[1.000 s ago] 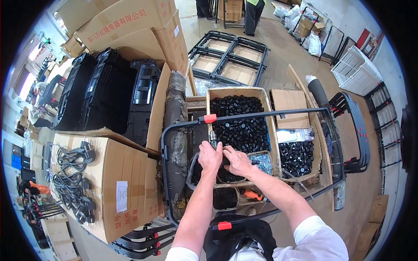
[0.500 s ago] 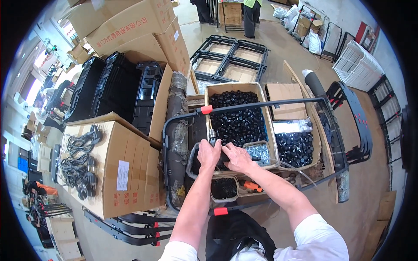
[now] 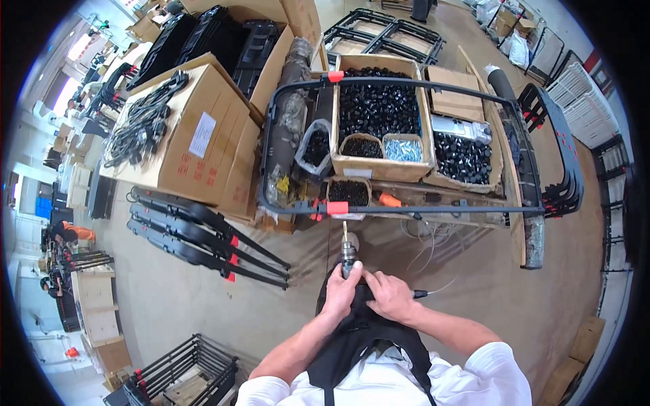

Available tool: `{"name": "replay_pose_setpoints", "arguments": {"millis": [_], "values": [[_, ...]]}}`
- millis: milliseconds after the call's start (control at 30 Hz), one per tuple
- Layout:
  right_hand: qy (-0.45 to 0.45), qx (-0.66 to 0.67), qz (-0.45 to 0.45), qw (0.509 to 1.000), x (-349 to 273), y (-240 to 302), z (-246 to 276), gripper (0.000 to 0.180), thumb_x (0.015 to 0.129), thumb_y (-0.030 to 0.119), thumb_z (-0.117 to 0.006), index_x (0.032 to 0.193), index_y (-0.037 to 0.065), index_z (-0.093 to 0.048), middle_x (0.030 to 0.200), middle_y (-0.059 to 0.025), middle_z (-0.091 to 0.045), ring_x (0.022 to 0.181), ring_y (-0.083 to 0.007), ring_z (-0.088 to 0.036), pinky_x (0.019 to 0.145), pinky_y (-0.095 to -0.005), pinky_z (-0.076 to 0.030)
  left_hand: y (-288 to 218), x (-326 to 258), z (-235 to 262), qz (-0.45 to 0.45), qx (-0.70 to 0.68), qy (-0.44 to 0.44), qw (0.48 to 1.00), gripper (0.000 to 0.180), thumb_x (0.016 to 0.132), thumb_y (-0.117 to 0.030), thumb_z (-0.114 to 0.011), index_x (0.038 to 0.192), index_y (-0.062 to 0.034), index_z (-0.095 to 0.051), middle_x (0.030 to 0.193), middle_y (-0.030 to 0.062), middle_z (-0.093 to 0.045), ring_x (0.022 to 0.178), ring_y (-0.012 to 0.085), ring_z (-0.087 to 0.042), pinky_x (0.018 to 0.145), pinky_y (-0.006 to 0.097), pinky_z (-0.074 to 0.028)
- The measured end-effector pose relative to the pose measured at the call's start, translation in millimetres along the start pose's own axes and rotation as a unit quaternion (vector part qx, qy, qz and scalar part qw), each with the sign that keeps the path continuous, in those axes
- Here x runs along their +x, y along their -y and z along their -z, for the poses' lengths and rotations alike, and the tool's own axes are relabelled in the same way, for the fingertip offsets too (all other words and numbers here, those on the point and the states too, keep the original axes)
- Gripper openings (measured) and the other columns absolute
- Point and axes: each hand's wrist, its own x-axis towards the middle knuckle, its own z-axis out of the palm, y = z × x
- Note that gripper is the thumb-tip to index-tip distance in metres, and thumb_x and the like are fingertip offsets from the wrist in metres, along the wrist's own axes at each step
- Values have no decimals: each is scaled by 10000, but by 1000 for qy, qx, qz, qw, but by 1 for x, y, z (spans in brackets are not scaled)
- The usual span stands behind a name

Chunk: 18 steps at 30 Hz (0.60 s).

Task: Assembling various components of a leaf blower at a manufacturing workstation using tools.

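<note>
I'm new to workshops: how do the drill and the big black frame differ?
The drill is small; the frame is far larger. The left hand grips the drill, the right hand close beside, while neither touches the frame. The drill has a metallic chuck and gold-coloured bit; the frame is black with red fittings.

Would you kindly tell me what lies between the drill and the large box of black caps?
Between the drill and the box, the head view shows a black rail with a red piece, then a small tub of dark parts.
</note>
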Motion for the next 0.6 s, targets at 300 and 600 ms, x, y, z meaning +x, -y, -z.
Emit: {"name": "replay_pose_setpoints", "arguments": {"millis": [300,600], "values": [[-18,-8,-26,999,34,12,-76,838,726,192,-872,1456,43,-491,1037,-192,-675,921,-399,-723,834,-495,-589,41,43,55,-87,61,-88,990,386,1025,-388,-732,991,-7,-683,850,34,-685,780,126,-613,727,330,-519],[-34,-11,-49,998,55,20,-87,854,714,241,-902,1426,4,-494,1083,-204,-694,995,-405,-727,872,-488,-594,40,74,78,-78,106,-71,989,415,1013,-430,-743,981,-20,-686,846,36,-690,754,125,-619,696,332,-518]]}}
